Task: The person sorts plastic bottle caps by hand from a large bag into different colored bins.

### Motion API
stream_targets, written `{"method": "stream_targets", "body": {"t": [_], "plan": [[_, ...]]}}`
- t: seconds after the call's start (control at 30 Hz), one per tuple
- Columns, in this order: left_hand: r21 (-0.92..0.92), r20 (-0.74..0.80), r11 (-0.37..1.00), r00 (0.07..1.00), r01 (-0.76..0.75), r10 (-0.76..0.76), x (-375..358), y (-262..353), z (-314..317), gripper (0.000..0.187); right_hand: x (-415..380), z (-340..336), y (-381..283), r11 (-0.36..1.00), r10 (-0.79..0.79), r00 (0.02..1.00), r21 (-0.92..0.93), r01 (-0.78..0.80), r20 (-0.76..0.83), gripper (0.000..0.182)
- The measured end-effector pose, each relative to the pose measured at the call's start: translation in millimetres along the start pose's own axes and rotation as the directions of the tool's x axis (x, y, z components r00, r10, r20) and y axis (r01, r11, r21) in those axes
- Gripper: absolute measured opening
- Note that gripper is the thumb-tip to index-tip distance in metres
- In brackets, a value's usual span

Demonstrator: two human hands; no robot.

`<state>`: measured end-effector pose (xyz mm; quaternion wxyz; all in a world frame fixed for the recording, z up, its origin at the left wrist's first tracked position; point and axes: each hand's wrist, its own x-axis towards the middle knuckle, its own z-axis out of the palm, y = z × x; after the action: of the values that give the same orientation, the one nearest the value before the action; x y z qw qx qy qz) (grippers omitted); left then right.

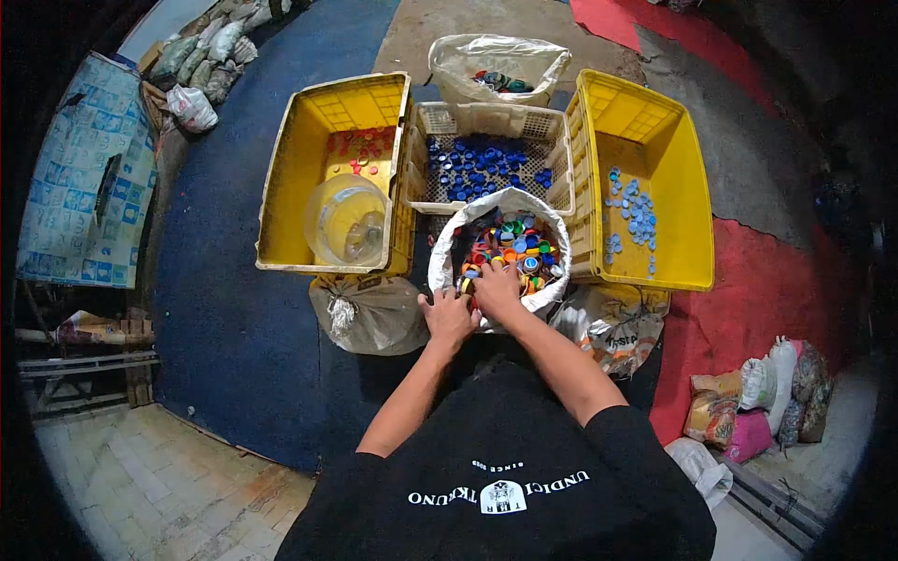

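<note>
A white sack [444, 245] with its rim rolled open stands in front of me, filled with bottle caps [520, 245] in many colours. My left hand [450, 318] lies over the near left part of its rim, fingers apart and touching the edge of the heap. My right hand [498, 292] reaches over the near rim into the caps, palm down with spread fingers. Its fingertips are partly hidden among the caps. No cap can be made out held in either hand.
The left yellow crate [292, 178] holds red caps and a clear plastic container [327, 217]. A white crate [496, 114] holds blue caps; the right yellow crate [683, 187] holds light blue ones. A translucent bag [458, 61] stands behind. Tied sacks [369, 318] flank the front.
</note>
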<state>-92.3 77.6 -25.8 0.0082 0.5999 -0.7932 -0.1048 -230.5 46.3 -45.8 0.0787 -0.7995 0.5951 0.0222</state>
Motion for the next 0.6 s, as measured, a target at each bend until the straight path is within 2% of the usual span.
{"method": "stream_targets", "body": {"t": [0.07, 0.1, 0.2, 0.3, 0.33, 0.37, 0.4, 0.43, 0.47, 0.53, 0.57, 0.6], "plan": [[0.019, 0.087, 0.998, 0.994, 0.062, -0.064, 3, 2, -5, 0.031, 2, 3, -3, 0.998, 0.066, 0.998, -0.015, -0.066, 0.023, 0.021], [0.019, 0.086, 0.998, 0.994, 0.063, -0.064, 4, 3, -6, 0.031, 2, 5, -4, 0.996, 0.084, 0.996, -0.004, -0.084, -0.019, 0.020], [0.021, 0.071, 0.994, 0.992, 0.106, -0.107, 4, 6, -4, 0.030, 2, 6, -3, 0.990, 0.140, 0.990, 0.010, -0.140, -0.006, 0.021], [-0.030, 0.029, 0.991, 0.991, 0.131, -0.130, 4, 3, -3, 0.030, 4, -4, 0, 0.992, 0.120, 0.991, 0.037, -0.118, -0.063, 0.021], [-0.124, 0.028, 0.974, 0.982, 0.190, -0.188, 3, 2, -5, 0.030, 4, -11, 3, 0.992, 0.123, 0.990, 0.040, -0.121, -0.068, 0.021], [-0.219, 0.036, 0.944, 0.969, 0.247, -0.246, 3, 1, -5, 0.030, 1, -17, 8, 0.988, 0.120, 0.976, 0.117, -0.099, -0.181, 0.021], [-0.218, 0.038, 0.944, 0.969, 0.246, -0.244, 4, 1, -9, 0.030, -4, -26, 14, 0.979, 0.123, 0.950, 0.189, -0.069, -0.288, 0.021], [-0.332, 0.099, 0.889, 0.949, 0.314, -0.299, 7, 1, -16, 0.031, -7, -32, 22, 0.954, 0.149, 0.909, 0.299, -0.028, -0.389, 0.017], [-0.435, 0.172, 0.815, 0.924, 0.383, -0.342, 8, 2, -22, 0.032, -11, -36, 29, 0.954, 0.151, 0.911, 0.299, -0.032, -0.384, 0.017], [-0.474, 0.139, 0.801, 0.930, 0.365, -0.342, 12, -4, -14, 0.037, -18, -44, 47, 0.830, 0.336, 0.874, 0.550, -0.097, -0.351, 0.015], [-0.620, 0.171, 0.699, 0.930, 0.358, -0.325, 17, -12, 3, 0.039, -24, -50, 55, 0.680, 0.395, 0.888, 0.725, -0.109, -0.237, 0.018], [-0.745, 0.198, 0.571, 0.932, 0.344, -0.303, 22, -10, -2, 0.041, -29, -56, 58, 0.508, 0.489, 0.870, 0.832, -0.223, -0.065, 0.018]]}}
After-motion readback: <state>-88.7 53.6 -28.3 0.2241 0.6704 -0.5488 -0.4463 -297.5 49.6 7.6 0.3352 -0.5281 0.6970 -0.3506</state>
